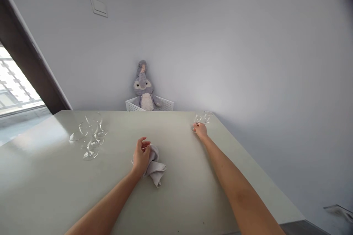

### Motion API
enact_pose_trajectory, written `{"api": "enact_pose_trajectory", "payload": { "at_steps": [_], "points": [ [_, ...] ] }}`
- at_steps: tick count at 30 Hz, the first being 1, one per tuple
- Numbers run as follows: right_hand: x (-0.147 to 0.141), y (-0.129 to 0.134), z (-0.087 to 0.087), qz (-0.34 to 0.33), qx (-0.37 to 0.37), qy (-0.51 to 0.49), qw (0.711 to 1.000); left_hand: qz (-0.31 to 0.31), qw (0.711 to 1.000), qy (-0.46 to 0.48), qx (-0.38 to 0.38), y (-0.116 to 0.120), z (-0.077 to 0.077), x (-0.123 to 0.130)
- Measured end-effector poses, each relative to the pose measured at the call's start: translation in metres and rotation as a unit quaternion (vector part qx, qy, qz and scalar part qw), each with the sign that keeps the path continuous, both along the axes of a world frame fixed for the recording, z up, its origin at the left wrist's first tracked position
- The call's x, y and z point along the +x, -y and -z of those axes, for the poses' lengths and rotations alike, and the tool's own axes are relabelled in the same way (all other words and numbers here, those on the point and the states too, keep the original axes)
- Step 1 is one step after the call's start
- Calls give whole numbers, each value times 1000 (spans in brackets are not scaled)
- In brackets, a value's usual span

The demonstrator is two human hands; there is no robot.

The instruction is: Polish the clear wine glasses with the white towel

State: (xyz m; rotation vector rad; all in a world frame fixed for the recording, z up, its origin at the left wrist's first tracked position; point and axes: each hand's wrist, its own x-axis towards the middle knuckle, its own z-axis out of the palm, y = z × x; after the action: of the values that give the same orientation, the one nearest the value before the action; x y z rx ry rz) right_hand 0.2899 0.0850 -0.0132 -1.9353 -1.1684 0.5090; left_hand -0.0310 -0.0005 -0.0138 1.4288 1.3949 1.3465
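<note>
My right hand [200, 130] reaches to the far right of the table, its fingers closed at the stem of a clear stemmed glass [198, 117]. Much of that glass's lower part is hidden by the hand. Just beside it stands another clear glass [207, 116]. My left hand [141, 156] rests on a crumpled light grey cloth [156, 169] near the middle of the table. Its fingers are loosely bent and apart, with no grip on the cloth to be seen.
Several clear stemmed glasses [91, 151] stand grouped on the left of the pale table [182, 198]. Behind the far edge, a grey plush toy [143, 84] sits in a white perforated basket [167, 105]. A wall [248, 62] runs along the table's right side.
</note>
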Motion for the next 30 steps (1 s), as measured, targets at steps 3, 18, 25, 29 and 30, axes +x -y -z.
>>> {"api": "enact_pose_trajectory", "payload": {
  "at_steps": [3,18,25,29,30],
  "points": [
    [6,-8,2,4,8,-14,1000,8,1000,5,-6,0,0,0],
    [-14,44,12,12,49,-142,989,-146,913,377,-53,9,-35,-9],
    [-43,74,-2,-122,21,-143,982,-297,758,566,-128,9,-59,-86],
    [-90,93,-18,-259,51,-37,964,-262,714,636,-130,-7,-51,-130],
    [-106,100,-24,-302,79,14,950,-246,708,651,-117,-10,-49,-136]
  ]
}}
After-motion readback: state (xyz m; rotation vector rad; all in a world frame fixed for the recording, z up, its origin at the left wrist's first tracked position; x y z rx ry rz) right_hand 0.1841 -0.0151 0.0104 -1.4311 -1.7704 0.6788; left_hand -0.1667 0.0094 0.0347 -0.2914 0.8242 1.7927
